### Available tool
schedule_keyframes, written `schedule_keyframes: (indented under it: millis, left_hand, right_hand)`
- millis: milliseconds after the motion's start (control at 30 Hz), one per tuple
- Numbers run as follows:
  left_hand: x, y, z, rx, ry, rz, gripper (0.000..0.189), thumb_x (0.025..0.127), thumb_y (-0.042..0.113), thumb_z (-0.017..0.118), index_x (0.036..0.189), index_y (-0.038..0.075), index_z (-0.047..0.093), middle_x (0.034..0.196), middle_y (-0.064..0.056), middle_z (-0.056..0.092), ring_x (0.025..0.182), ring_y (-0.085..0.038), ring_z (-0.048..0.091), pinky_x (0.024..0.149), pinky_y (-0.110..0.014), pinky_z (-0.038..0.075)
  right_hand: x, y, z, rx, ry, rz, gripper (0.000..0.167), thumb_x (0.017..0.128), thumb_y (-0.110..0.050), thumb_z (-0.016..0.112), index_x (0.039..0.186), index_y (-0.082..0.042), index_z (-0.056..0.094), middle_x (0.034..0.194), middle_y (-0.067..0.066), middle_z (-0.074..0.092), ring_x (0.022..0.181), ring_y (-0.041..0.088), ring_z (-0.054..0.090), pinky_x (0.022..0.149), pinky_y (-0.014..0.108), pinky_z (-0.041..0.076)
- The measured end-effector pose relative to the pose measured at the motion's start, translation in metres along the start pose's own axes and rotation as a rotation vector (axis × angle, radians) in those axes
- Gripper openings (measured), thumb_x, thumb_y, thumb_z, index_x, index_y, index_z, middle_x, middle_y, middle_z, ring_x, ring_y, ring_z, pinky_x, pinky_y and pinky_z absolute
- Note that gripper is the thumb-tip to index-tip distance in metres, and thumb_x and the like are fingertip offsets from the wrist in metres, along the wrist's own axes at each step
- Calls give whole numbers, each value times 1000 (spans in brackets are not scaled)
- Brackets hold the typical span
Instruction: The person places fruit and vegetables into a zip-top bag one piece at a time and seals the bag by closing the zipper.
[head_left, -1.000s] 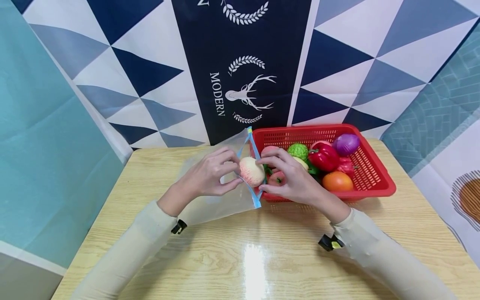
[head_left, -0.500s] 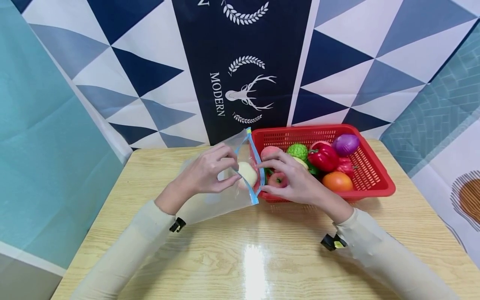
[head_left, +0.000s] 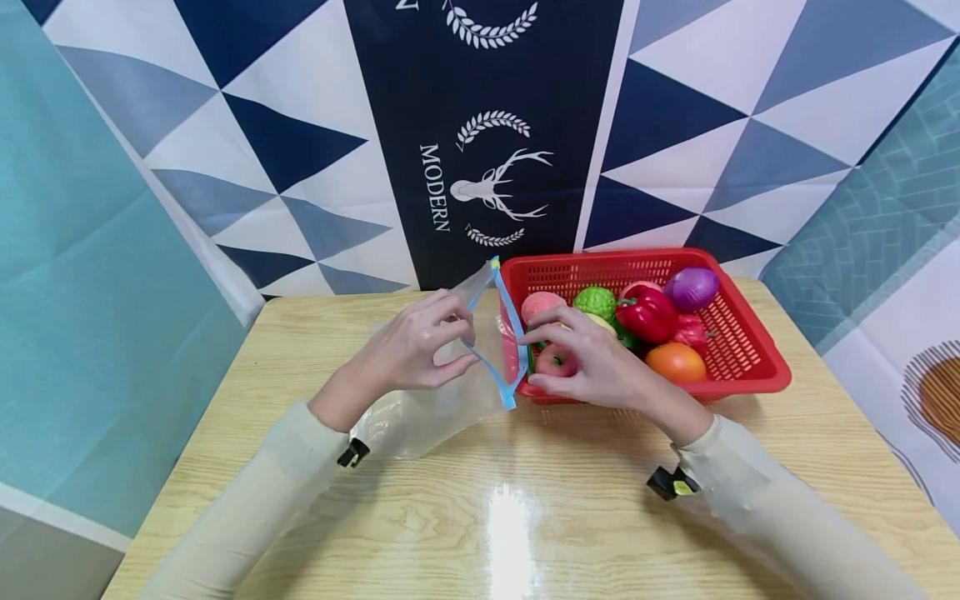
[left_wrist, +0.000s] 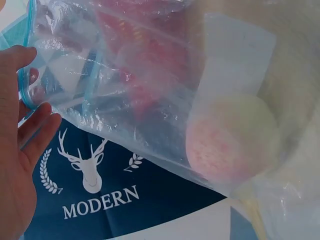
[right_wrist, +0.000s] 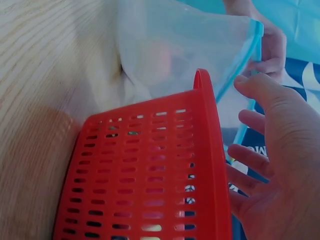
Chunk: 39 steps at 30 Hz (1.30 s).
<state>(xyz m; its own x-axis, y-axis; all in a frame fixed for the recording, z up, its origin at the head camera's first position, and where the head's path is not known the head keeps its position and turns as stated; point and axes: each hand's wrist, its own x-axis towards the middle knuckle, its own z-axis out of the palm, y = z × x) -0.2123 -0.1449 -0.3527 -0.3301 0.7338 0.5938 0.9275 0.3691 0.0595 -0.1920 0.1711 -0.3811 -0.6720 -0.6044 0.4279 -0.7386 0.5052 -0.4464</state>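
A clear zip bag (head_left: 450, 408) with a blue-edged mouth gapes toward the basket. My left hand (head_left: 420, 342) holds the bag's blue edge between thumb and fingers. Inside the bag, a pale pink-and-cream toy peach (left_wrist: 232, 137) shows through the plastic in the left wrist view; my left hand and wrist mostly hide that part in the head view. At the bag's mouth is my right hand (head_left: 592, 358), its fingers loosely bent and holding nothing. One fingertip looks close to the blue edge; contact is unclear. Below that hand, a red apple (head_left: 557, 360) lies in the basket.
A red plastic basket (head_left: 765, 367) stands against the bag's right side. It holds toy produce, including a red bell pepper (head_left: 648, 314), an orange (head_left: 676, 363), a purple onion-like piece (head_left: 692, 289) and a green bumpy one (head_left: 596, 302). A patterned cloth rises behind the table (head_left: 420, 517).
The peach has left my right fingers and slid leftward, deeper into the bag. The bag's left end has sagged lower. My right hand has shifted slightly right; my left hand keeps the edge.
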Motion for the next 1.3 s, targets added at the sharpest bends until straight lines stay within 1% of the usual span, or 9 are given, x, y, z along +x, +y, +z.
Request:
schedule_keyframes:
  millis: [100,200,333,533,700,800,900,1067,1300]
  left_hand:
    - [-2,0,-1,28,-33,-10,18,91,18,87,95,10,71,108,-9,70,99,-24,69,82,-35,65]
    - [-4,-1,-1,48,-61,-13,14,93,18,80,97,10,69,113,-10,69,100,-24,69,80,-35,64]
    - [-6,-2,1,48,-82,-6,9,87,12,64,96,10,64,120,-15,69,105,-27,66,83,-38,62]
    - [-7,-5,3,82,-109,-2,15,84,10,49,96,10,58,125,-17,71,112,-31,64,89,-42,60]
    - [-7,-6,4,118,-145,-18,23,86,10,47,103,9,63,120,-14,69,107,-29,60,89,-41,56]
    - [-8,-6,3,133,-138,-25,29,86,10,48,106,8,68,114,-12,66,103,-28,57,86,-40,53]
    - [-9,-8,3,148,-116,-9,25,88,9,49,103,9,69,110,-11,64,99,-28,54,82,-39,51]
    - [-10,-10,2,173,-83,31,11,91,9,51,92,9,62,106,-11,63,98,-29,54,82,-39,51]
    - [-11,-13,2,161,-70,30,11,90,9,52,87,9,62,97,-10,62,99,-30,55,86,-41,51]
  right_hand:
    - [1,2,-7,-23,-6,17,42,90,-19,92,130,-14,81,142,11,70,131,30,65,105,54,62]
    - [1,4,-17,-43,-29,70,41,91,-20,91,130,-16,81,147,14,69,137,34,63,108,59,61]
    - [-1,9,-33,-83,-61,131,43,90,-22,92,132,-18,81,149,18,67,139,38,61,107,63,59]
    - [0,15,-53,-176,-77,152,43,92,-25,90,133,-17,80,147,18,68,135,39,61,105,64,58]
    - [1,23,-66,-239,-94,184,46,90,-24,91,133,-12,79,146,22,67,135,42,60,106,67,58]
    - [2,29,-72,-275,-114,216,50,90,-25,92,135,-11,78,147,23,66,136,44,60,108,68,58]
    - [3,36,-79,-303,-142,258,54,90,-29,92,139,-11,76,149,24,65,139,45,58,110,70,56]
    - [3,48,-88,-351,-172,312,60,91,-37,92,142,-12,75,151,26,63,140,49,56,109,73,55]
    - [3,61,-93,-383,-237,387,67,90,-39,92,147,-10,72,156,29,60,145,54,52,113,78,50]
